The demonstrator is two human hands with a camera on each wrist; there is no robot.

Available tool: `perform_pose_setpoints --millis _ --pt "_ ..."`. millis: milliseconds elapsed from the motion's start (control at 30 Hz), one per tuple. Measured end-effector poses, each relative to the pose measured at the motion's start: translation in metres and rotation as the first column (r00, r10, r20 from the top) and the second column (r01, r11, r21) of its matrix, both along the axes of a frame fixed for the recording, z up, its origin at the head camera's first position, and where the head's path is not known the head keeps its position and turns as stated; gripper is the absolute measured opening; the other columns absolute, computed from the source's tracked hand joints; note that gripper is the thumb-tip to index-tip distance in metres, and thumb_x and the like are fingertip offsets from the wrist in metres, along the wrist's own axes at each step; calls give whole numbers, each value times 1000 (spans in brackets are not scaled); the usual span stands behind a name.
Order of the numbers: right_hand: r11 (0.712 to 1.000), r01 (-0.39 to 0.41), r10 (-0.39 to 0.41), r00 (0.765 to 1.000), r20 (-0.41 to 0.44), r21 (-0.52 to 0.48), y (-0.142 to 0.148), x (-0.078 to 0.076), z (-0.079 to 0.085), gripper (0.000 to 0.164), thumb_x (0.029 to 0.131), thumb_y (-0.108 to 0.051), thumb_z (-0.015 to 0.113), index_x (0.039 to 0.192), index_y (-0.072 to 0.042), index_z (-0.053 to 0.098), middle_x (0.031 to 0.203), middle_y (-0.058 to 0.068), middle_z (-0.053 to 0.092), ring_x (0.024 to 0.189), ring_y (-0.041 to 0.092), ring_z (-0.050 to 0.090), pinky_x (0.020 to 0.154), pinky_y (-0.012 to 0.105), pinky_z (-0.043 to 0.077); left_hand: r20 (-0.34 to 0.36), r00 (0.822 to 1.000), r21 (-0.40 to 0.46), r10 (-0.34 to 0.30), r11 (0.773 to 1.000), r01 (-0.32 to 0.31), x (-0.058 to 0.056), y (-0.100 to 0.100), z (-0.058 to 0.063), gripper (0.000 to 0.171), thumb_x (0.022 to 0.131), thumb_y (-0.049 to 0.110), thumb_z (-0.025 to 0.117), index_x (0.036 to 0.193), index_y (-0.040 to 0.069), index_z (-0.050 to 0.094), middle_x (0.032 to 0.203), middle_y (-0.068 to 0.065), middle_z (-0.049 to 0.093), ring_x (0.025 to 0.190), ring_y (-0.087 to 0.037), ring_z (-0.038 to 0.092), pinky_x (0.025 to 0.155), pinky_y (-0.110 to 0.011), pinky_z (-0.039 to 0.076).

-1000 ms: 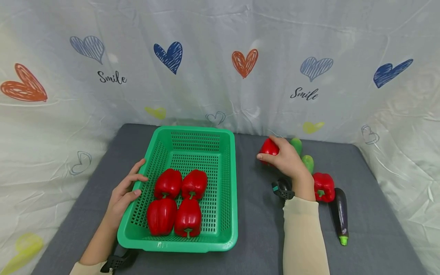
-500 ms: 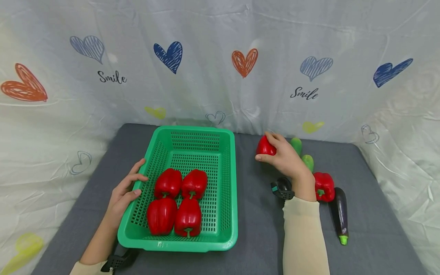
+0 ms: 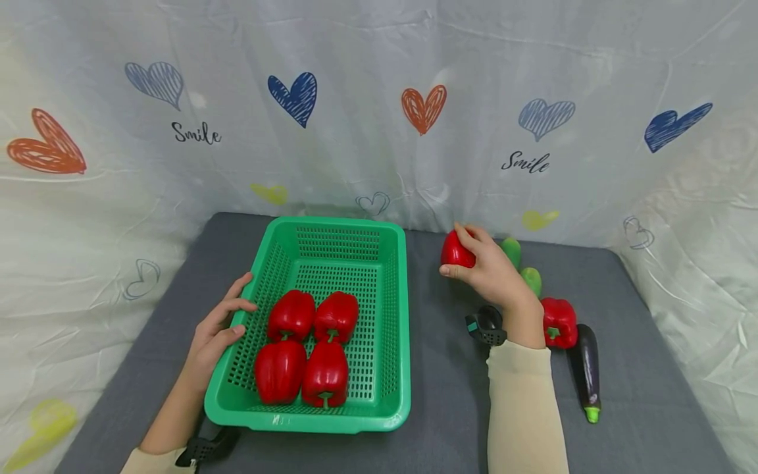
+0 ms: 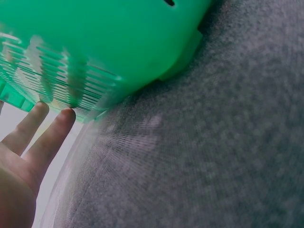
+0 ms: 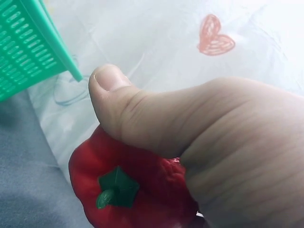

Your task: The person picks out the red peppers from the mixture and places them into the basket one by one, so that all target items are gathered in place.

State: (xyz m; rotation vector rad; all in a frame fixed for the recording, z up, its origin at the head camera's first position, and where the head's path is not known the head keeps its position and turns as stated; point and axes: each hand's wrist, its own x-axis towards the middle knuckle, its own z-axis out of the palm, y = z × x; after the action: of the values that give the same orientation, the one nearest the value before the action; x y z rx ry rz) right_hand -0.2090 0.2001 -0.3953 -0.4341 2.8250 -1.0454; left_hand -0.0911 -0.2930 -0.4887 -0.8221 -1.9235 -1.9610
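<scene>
My right hand (image 3: pixel 494 271) grips a red bell pepper (image 3: pixel 457 250) near the table's back edge, right of the basket. In the right wrist view my thumb lies across the pepper, whose green stem (image 5: pixel 116 190) faces the camera. My left hand (image 3: pixel 208 339) rests at the left rim of a green plastic basket (image 3: pixel 393 417), thumb and index finger over the rim. Two of its fingers (image 4: pixel 53 135) lie straight along the basket's outer wall in the left wrist view. Several red peppers (image 3: pixel 326 375) lie in the front left of the basket, stems mostly toward me.
Right of my right forearm, another red pepper (image 3: pixel 559 322) lies beside a dark purple eggplant (image 3: pixel 586 368). Two green, cucumber-like vegetables (image 3: pixel 531 281) sit behind my right hand, partly hidden. A grey cloth covers the table (image 3: pixel 645 368), and a white curtain (image 3: pixel 367 164) hangs behind it.
My right hand has moved slightly away from me and to the left with the red bell pepper in it. The left hand and basket stay in place.
</scene>
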Motion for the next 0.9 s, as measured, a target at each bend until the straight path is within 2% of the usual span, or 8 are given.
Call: perform_pose_setpoints --millis 300,500,733,900 --pt "999 41 -41 998 -53 0 -5 2 4 102 93 -42 88 173 -15 33 169 15 37 142 42 45 96 62 59 -3 1000 2 -5 1000 5 -1 0 0 36 94 -22 38 124 -18 58 175 -22 33 164 -25 27 112 -30 32" --pt "998 56 -56 997 -61 -6 -10 3 10 105 90 -44 90 173 -17 32 170 14 36 144 40 44 95 61 60 -9 1000 7 1 1000 -1 1 0 1 36 93 -23 38 123 -19 58 174 -21 35 163 -25 28 115 -30 31" --pt "998 58 -58 995 -81 -4 -14 4 14 108 88 -49 91 173 -18 33 166 12 41 141 38 47 94 61 60 -8 1000 6 3 1000 -3 0 -1 0 36 93 -24 38 123 -19 58 174 -20 35 164 -25 28 111 -30 32" --pt "998 65 -66 994 -87 -18 -14 5 16 109 86 -52 92 172 -17 36 164 11 43 140 37 48 94 61 60 -12 1000 4 -1 1000 1 -1 -2 -1 38 92 -24 38 123 -19 58 175 -20 35 164 -25 28 113 -29 32"
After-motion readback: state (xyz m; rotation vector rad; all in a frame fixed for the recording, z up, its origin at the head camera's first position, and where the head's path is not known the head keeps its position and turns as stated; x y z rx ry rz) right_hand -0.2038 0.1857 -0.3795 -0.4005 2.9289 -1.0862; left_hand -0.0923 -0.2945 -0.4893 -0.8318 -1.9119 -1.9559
